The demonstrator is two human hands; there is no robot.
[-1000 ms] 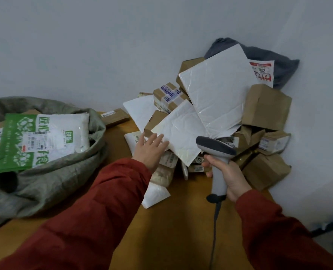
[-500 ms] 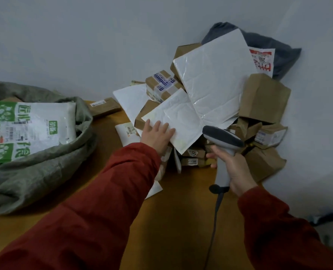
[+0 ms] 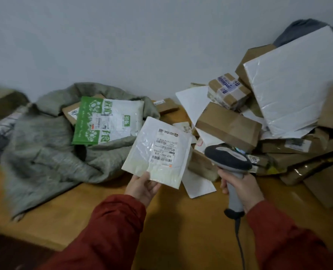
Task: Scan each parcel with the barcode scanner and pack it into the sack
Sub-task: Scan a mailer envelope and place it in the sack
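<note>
1. Wooden tabletop (image 3: 171,221) holds a gray sack (image 3: 44,152) and piled parcels (image 3: 230,127).
2. Near the sack, the left hand (image 3: 142,189) pinches a white parcel (image 3: 142,152), label up.
3. Just beside it, the right hand (image 3: 243,190) has its grip round the scanner (image 3: 228,158).

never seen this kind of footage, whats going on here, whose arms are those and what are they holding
No machine here: these are a person's own arms in red sleeves, filmed by a camera on their head looking down. The left hand pinches a white envelope by its lower edge, label toward the camera. The right hand grips a grey barcode scanner. On the wooden table lie an open grey sack with a green-and-white packet in its mouth, and, at right, a heap of brown boxes.
</note>
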